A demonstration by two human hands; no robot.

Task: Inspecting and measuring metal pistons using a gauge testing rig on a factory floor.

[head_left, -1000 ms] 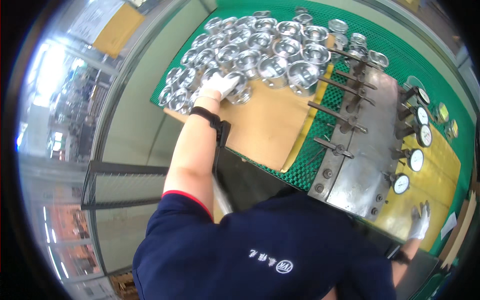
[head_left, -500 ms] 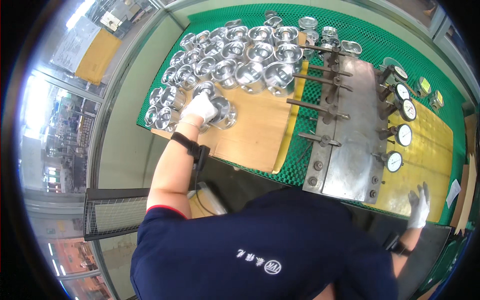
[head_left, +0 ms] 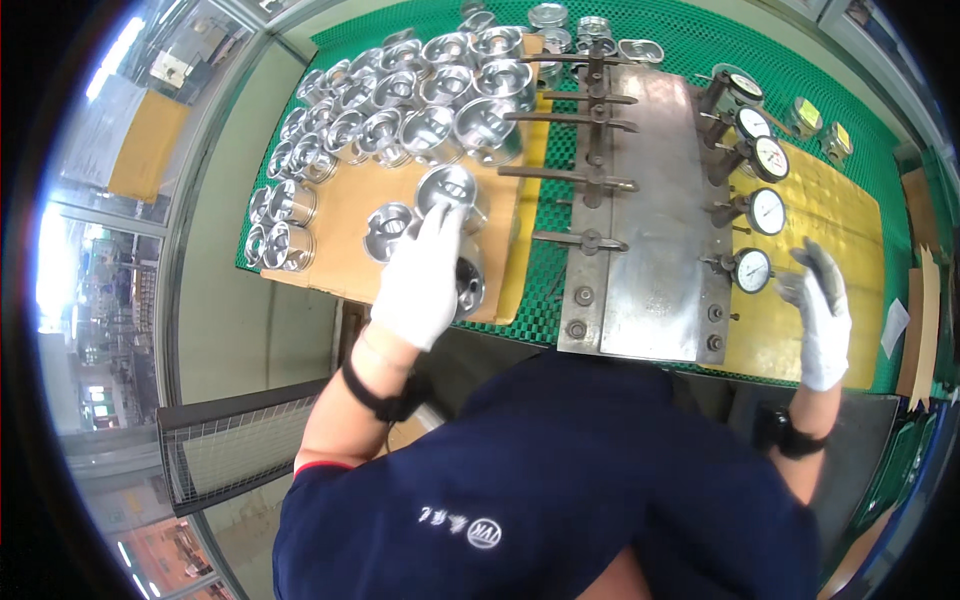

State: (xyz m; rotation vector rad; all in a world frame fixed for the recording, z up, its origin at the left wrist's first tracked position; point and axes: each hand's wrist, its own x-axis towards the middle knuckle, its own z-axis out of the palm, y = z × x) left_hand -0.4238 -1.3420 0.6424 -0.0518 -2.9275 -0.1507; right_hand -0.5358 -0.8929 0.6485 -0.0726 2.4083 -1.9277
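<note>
My left hand (head_left: 418, 280), in a white glove, is over the front of the cardboard with its fingers at the near rim of a silver metal piston (head_left: 450, 186). The fingers look closed on that rim, though the thumb is hidden. Beside the hand sit another piston (head_left: 385, 228) on its left and one (head_left: 470, 284) on its right, partly covered by the glove. My right hand (head_left: 822, 325), also gloved, hangs above the yellow sheet (head_left: 850, 240) with its fingers apart and nothing in them.
Rows of pistons (head_left: 395, 92) crowd the back of the cardboard (head_left: 345, 265). A steel plate (head_left: 655, 230) with clamp bars and several dial gauges (head_left: 767, 211) stands between my hands. Green perforated matting (head_left: 690, 35) covers the bench. A wire-mesh panel (head_left: 235, 440) is at the lower left.
My left hand has come nearer and right, and pistons beside it are now spaced apart toward the cardboard's front right. My right hand has risen farther over the yellow sheet. The view has shifted.
</note>
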